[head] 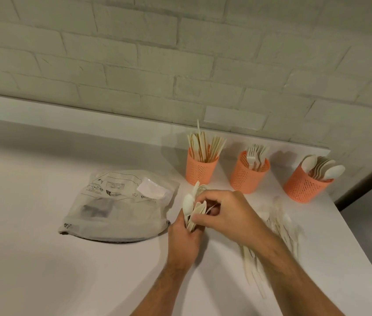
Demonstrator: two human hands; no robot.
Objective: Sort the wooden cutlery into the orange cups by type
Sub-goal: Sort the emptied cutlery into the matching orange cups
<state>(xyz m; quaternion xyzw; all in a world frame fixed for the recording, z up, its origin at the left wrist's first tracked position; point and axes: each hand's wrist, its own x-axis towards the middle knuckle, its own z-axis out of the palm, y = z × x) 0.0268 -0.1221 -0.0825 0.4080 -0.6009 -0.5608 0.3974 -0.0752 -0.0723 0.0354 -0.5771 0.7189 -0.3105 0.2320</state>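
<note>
Three orange mesh cups stand in a row at the back of the white table. The left cup (201,171) holds knives and sticks, the middle cup (247,176) holds forks, the right cup (304,187) holds spoons. My left hand (184,238) grips a bundle of wooden spoons (192,208), bowls up, in front of the left cup. My right hand (226,213) reaches across and pinches the spoons in that bundle. A loose pile of wooden cutlery (278,226) lies on the table under and beyond my right forearm.
A grey plastic bag (121,206) with printed labels lies flat on the table to the left of my hands. A white brick wall runs behind the cups. The table's right edge (363,242) drops off just past the spoon cup.
</note>
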